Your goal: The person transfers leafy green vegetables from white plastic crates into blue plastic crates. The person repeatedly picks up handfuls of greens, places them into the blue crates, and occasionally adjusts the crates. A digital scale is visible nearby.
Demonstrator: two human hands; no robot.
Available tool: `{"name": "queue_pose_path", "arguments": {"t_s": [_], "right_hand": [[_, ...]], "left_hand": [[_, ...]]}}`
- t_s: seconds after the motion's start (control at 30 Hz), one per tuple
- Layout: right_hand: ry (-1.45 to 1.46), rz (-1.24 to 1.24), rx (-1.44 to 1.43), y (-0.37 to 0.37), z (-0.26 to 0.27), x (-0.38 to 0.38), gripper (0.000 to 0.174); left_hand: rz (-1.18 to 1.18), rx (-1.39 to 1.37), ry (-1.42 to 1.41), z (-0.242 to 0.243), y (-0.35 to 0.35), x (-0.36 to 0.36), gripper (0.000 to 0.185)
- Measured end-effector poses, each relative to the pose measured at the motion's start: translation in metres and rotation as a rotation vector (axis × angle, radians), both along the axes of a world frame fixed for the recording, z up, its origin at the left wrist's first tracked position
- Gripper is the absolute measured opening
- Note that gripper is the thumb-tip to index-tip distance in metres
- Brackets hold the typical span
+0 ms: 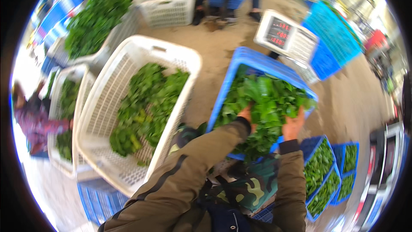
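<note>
A blue plastic crate (pixel 222 103) filled with leafy greens stands in front of me. Between my two hands is a bunch of broad green leaves (pixel 265 100), pressed from both sides. My left hand (pixel 246 116) grips the bunch at its left, its fingers partly hidden among the leaves. On the other side my right hand (pixel 293 124) holds the bunch near the crate's right rim, fingers pointing away from me. Left of the crate is a large white plastic basket (pixel 99 103), with loose leafy greens (pixel 151 106) on its slatted bottom.
A weighing scale's lit display (pixel 279 31) stands just behind the crate. Small blue crates of greens (pixel 320 164) sit at right. More white baskets, one heaped with greens (pixel 99 19), line the left, where another person (pixel 42 119) reaches in. A turquoise crate (pixel 334 25) stands beyond the scale.
</note>
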State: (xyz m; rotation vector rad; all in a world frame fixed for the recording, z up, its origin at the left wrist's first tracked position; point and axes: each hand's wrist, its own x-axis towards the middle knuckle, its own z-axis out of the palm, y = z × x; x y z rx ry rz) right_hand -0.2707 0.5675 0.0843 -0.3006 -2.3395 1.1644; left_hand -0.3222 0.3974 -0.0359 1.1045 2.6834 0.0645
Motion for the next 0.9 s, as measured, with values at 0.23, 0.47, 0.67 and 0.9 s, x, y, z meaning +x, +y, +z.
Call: {"name": "queue_pose_path", "arguments": {"t_s": [0.23,0.47,0.67,0.9], "right_hand": [[-0.036,0.093,0.667,-0.051,-0.022,-0.046,0.087],[-0.096,0.244,0.410,-0.022,-0.001,-0.056,0.102],[0.056,0.117,0.638,-0.068,0.039,0.001,0.081],[-0.065,0.291,0.518,-0.105,0.026,0.098,0.061]], "left_hand": [[0.040,0.184,-0.073,0.057,-0.050,0.015,0.058],[0.056,0.840,0.167,0.140,-0.144,0.086,0.059],[0.970,1.309,0.277,0.055,-0.392,0.107,0.009],[2.044,0.904,-0.500,-0.181,-0.571,0.095,0.080]]}}
